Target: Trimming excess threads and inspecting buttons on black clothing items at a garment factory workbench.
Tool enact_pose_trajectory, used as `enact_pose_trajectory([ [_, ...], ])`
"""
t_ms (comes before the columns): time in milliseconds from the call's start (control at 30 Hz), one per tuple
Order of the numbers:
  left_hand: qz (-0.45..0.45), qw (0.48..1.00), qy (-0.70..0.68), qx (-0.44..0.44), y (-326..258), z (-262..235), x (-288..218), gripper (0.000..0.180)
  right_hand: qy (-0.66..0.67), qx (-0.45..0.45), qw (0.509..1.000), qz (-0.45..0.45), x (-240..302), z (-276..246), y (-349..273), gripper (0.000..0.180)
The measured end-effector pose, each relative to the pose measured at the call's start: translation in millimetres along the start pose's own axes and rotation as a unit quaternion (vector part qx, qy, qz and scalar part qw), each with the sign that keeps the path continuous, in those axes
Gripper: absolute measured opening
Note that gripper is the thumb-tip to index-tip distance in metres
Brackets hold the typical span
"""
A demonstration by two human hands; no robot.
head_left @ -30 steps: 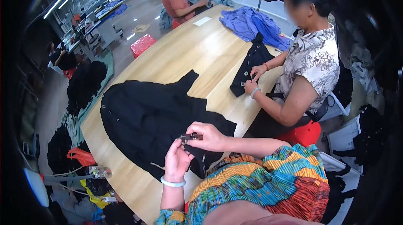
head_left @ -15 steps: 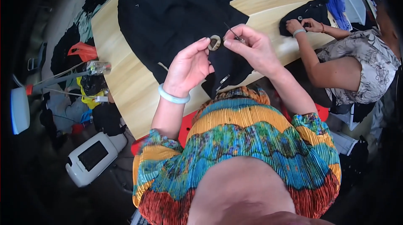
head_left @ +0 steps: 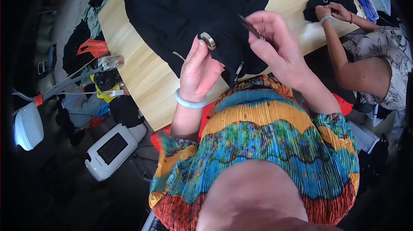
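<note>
Left hand (head_left: 197, 74) pinches round disc (head_left: 208, 40) between thumb and fingers. Right hand (head_left: 280, 49) pinches slim dark tool (head_left: 251, 27), tip past fingertips. Black garment (head_left: 185, 9) below both hands' fingers.

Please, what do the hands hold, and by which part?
Left hand: a shiny round piece, by its edge. Right hand: a slim dark tool, by its lower end.

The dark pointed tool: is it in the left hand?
No, the right hand holds the dark tool; the left hand holds a round piece.
</note>
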State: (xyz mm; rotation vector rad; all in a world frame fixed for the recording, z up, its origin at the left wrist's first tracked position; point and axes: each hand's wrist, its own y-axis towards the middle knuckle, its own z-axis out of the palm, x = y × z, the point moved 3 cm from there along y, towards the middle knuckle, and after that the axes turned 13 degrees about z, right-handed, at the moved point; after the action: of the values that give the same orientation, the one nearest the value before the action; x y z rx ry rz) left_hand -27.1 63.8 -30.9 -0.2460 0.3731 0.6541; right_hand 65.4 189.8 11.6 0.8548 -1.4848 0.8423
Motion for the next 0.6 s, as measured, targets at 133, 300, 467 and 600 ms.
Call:
enact_pose_trajectory([
  [133, 0.042, 0.999, 0.013, 0.032, 0, -5, 2, 0.035, 0.044, 0.063, 0.996, 0.035, 5, 4, -14, 0.021],
  [300, 0.085, 0.993, 0.045, 0.063, -6, -5, 1, 0.034, 0.053, 0.165, 0.976, 0.135, 7, 5, -15, 0.016],
  [467, 0.122, 0.983, 0.117, 0.064, -7, 5, 3, 0.030, 0.097, 0.136, 0.978, 0.122, 0, 8, -16, 0.016],
  [600, 0.146, 0.972, 0.163, 0.086, -8, 8, 2, 0.028, 0.105, 0.145, 0.975, 0.132, 1, 8, -15, 0.015],
])
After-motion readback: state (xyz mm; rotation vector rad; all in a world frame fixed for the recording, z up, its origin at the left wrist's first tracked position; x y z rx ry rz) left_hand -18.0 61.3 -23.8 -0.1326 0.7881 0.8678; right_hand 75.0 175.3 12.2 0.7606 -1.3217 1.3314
